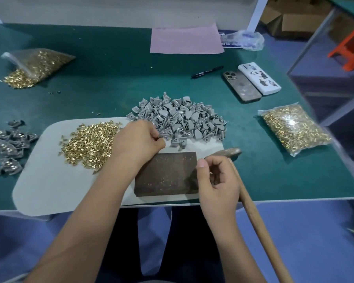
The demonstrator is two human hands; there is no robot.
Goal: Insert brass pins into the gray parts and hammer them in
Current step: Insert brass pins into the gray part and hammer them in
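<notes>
Green table [110, 64]; left hand [138, 137] pinching among gray parts [178, 119], right hand [217, 180] curled around hammer [253, 211].

I see the mat [49, 193] lying on the table [110, 78] at its near edge. On the mat, the loose pin pile [90, 142] lies left, the block [166, 174] sits near centre, and the parts heap [180, 119] lies behind the block, overlapping the mat's far edge. The hammer [251, 203] lies right of the block. One pin bag [294, 129] lies far right, another [37, 64] far left behind.
</notes>
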